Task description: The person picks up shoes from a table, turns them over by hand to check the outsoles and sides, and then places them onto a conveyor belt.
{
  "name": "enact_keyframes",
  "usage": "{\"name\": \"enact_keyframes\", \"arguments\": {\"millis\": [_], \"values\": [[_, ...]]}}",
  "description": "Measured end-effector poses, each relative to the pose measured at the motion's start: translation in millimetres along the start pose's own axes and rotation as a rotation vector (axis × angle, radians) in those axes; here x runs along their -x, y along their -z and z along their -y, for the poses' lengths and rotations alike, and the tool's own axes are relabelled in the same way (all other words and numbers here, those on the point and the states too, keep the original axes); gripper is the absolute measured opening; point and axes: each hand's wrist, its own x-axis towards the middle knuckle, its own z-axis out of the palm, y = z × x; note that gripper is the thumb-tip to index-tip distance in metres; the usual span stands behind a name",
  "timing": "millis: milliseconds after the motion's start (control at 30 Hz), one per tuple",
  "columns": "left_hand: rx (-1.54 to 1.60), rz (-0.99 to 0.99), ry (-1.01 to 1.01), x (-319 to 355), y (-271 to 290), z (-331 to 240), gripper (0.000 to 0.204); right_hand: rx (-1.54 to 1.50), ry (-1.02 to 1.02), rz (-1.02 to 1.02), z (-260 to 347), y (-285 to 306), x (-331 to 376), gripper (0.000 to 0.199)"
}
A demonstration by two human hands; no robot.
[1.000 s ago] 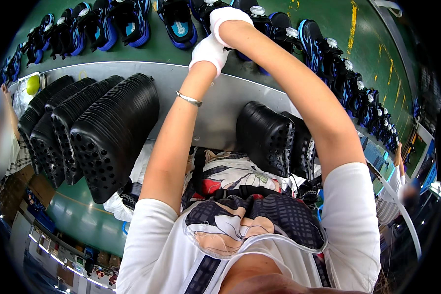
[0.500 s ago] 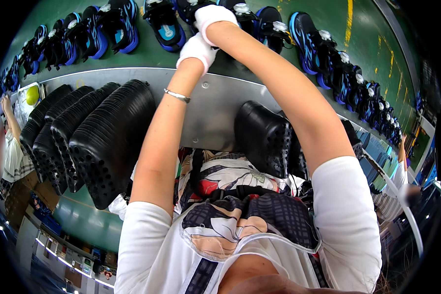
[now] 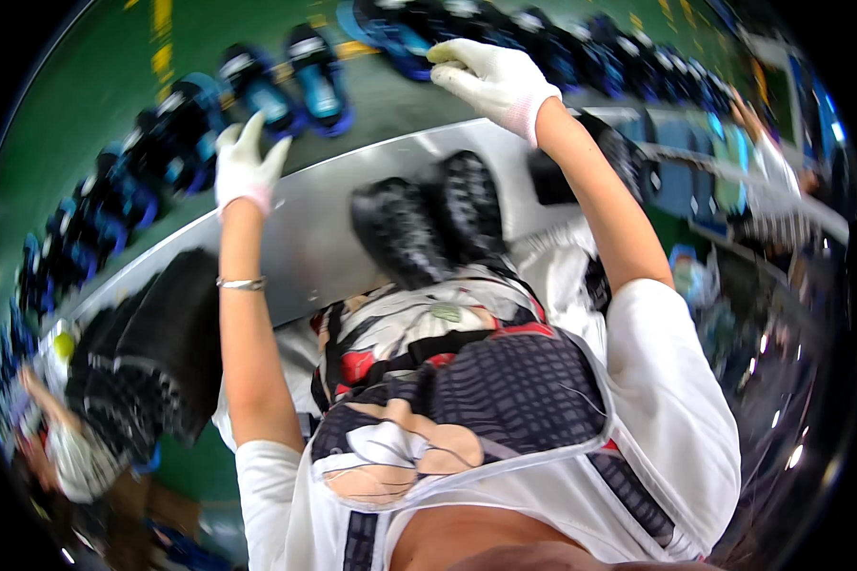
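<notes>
My left hand (image 3: 248,167), in a white glove, is raised with thumb and fingers spread. Nothing is in it, and it is nearest to a black and blue shoe (image 3: 262,93) on the green surface. Beside that shoe stands another black and blue shoe (image 3: 320,84). Off to the right, my right hand (image 3: 497,88), also gloved in white, has its thumb apart from its stretched fingers and holds nothing visible. Its fingertips are close to a blue-edged shoe (image 3: 390,36) in the far row; whether they touch it cannot be made out.
Along the green work surface (image 3: 95,86), black and blue shoes curve away to both sides. A metal ledge (image 3: 305,228) runs nearer to me, bearing ribbed black pieces (image 3: 400,228) and a stack of long black pieces (image 3: 176,324). Other people work at far left (image 3: 76,457) and far right (image 3: 781,181).
My hands were together over the shoes at the far middle; now they are apart, left hand leftward and right hand rightward. The view has turned, shifting shoes and black pieces across the picture.
</notes>
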Motion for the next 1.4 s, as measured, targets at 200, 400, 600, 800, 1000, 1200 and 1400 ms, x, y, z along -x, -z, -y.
{"name": "enact_keyframes", "arguments": {"millis": [200, 400, 600, 800, 1000, 1200, 1400], "values": [[-0.001, 0.046, -0.028, -19, -44, 12, 0.046, 0.025, -0.252, -0.457, -104, 75, 136, 0.031], [-0.049, 0.139, -0.019, -32, -65, -24, 0.055, 0.052, -0.411, -0.428, -152, 64, 219, 0.027], [0.051, 0.147, -0.04, -10, -58, 2, 0.06, 0.23, -0.32, -0.167, -161, 38, 198, 0.058], [0.192, 0.156, 0.032, 14, -27, -29, 0.05, 0.202, -0.291, -0.132, -171, 49, 206, 0.055], [0.257, 0.138, 0.03, 24, -27, -21, 0.047, 0.235, -0.08, -0.143, -192, 48, 207, 0.046], [0.256, 0.107, 0.101, 31, -32, 2, 0.044, 0.183, -0.108, -0.133, -192, 50, 202, 0.058], [0.344, 0.132, 0.195, 44, -14, -22, 0.042, 0.206, -0.063, -0.156, -198, 48, 203, 0.056]]}}
